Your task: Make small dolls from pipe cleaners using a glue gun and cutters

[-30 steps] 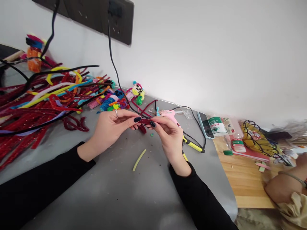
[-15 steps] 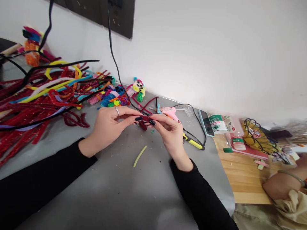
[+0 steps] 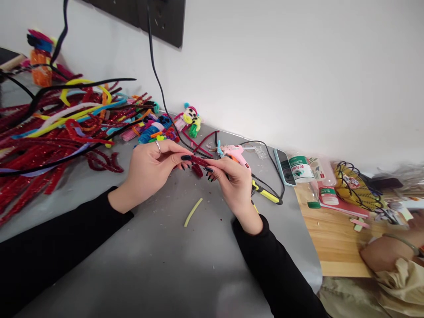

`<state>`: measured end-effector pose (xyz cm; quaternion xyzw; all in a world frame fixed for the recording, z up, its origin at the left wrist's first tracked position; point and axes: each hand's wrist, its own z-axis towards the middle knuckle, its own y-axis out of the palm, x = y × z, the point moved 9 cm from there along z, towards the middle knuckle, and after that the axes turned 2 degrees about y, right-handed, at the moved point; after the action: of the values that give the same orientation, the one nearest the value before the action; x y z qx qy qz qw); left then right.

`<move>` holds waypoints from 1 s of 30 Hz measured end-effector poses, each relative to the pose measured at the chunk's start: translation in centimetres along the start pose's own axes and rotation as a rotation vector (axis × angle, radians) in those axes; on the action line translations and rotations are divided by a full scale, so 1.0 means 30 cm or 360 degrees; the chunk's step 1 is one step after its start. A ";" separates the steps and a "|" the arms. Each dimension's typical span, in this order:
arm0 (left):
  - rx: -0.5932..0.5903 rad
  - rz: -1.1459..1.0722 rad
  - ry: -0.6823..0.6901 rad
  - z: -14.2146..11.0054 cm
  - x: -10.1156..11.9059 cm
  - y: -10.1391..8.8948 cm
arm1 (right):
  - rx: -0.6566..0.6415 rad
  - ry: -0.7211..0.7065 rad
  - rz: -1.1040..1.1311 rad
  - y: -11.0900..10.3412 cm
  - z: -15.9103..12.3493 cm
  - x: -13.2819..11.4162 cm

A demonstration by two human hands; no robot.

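A dark red pipe cleaner point(image 3: 199, 161) is stretched between my two hands above the grey mat, with part of it bent down below. My left hand point(image 3: 153, 170), with a ring on one finger, pinches its left end between thumb and forefinger. At the other end my right hand point(image 3: 232, 182) grips it the same way, with the remaining fingers curled under. Below the hands a short yellow-green pipe cleaner piece point(image 3: 193, 212) lies on the grey mat point(image 3: 159, 265). Just beyond my right hand rests a pink glue gun point(image 3: 236, 153).
Many coloured pipe cleaners point(image 3: 59, 141) are heaped at the left, beside small finished dolls point(image 3: 186, 117) along the wall. A yellow-and-black tool point(image 3: 267, 194), a phone point(image 3: 285, 168) and bottles point(image 3: 302, 170) lie to the right. Another person's arm point(image 3: 380, 254) is at the far right.
My fingers have moved slightly apart, so more of the red pipe cleaner shows between them. The view has shifted a little.
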<state>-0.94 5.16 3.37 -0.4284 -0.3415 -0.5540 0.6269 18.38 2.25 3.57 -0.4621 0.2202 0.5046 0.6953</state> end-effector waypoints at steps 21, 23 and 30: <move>-0.0119 -0.0534 -0.0477 0.000 -0.132 0.051 | -0.0004 -0.0132 -0.0209 0.013 -0.003 -0.027; -0.0066 -0.0473 -0.0438 -0.002 -0.126 0.041 | -0.0012 -0.0118 -0.0201 0.017 -0.004 -0.022; -0.0007 -0.0164 -0.0283 0.000 -0.084 0.020 | -0.0041 0.0001 -0.0084 0.032 -0.006 -0.010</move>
<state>-0.74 6.17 1.00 -0.4591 -0.4162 -0.5461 0.5637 17.43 2.00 3.31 -0.4768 0.2016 0.4889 0.7022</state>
